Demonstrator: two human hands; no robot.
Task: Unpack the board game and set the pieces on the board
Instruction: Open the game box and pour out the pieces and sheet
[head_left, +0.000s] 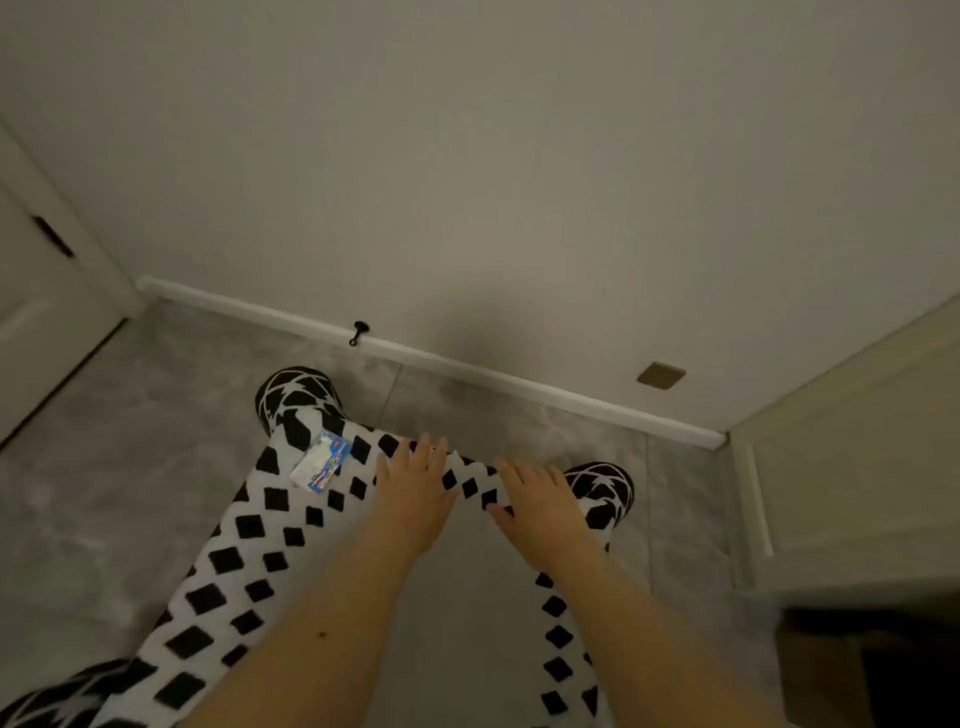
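L hand (415, 493), R hand (540, 512) flat on checkered cloth (249, 525) (small packet (321, 462) atop)

Both bare forearms reach forward and away from the camera, drawing closer together toward the hands. The left hand (415, 493) lies palm down with its fingers straight and close together, pointing away from the body. The right hand (537, 504) is also palm down, its fingers straight and slightly spread, angled up and toward the left hand. The two hands are near each other but apart, and neither grips anything.
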